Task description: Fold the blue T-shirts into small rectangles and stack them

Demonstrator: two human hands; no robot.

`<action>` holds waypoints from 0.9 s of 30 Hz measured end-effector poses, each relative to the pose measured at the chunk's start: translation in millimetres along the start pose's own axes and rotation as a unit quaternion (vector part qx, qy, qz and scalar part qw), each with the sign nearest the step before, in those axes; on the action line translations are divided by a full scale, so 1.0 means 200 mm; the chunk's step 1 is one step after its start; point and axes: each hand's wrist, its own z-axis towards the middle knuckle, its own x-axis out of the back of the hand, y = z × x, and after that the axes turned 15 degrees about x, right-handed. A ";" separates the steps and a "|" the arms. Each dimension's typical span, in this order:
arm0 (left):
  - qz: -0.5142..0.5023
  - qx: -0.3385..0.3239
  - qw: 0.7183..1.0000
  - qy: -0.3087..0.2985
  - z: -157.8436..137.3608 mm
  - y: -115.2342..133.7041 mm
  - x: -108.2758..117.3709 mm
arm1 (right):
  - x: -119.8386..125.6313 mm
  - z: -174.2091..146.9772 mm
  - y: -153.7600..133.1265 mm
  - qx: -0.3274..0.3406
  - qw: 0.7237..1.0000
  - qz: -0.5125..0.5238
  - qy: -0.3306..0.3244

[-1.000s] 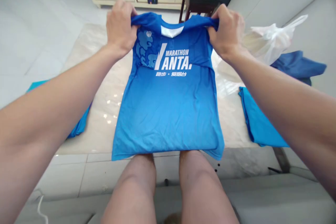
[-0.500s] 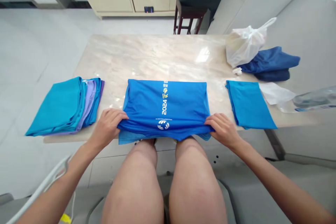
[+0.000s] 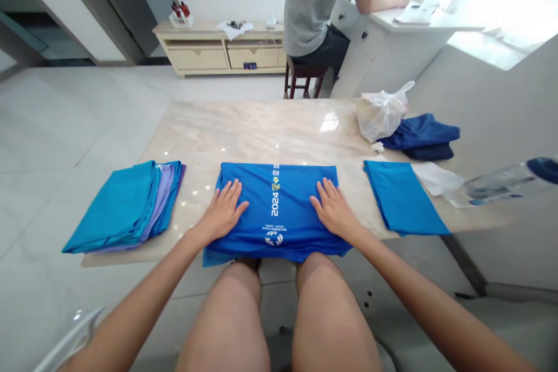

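- One left hand and one right hand, two hands in all
- One printed blue shirt
- One stack of folded garments, three or more in it, exact count hidden by overlap
- One separate folded teal garment
- One crumpled dark blue cloth
- One knotted white plastic bag
- One clear bottle
- One table
- One low cabinet, two drawer fronts showing
- One stool
- One other person

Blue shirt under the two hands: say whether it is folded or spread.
Folded. The shirt is doubled over: its print breaks off at the far edge and a lighter layer shows at the near left corner.
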 end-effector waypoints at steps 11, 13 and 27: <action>0.025 0.073 0.992 0.101 0.37 0.03 -0.12 | -0.20 0.52 0.24 0.009 1.000 -0.023 -0.004; 0.034 0.079 0.992 0.094 0.39 0.04 -0.11 | -0.17 0.57 0.24 0.006 1.000 -0.020 -0.020; 0.138 0.035 0.983 -0.111 0.16 0.15 0.53 | 0.57 0.50 -0.13 -0.042 0.996 0.049 -0.055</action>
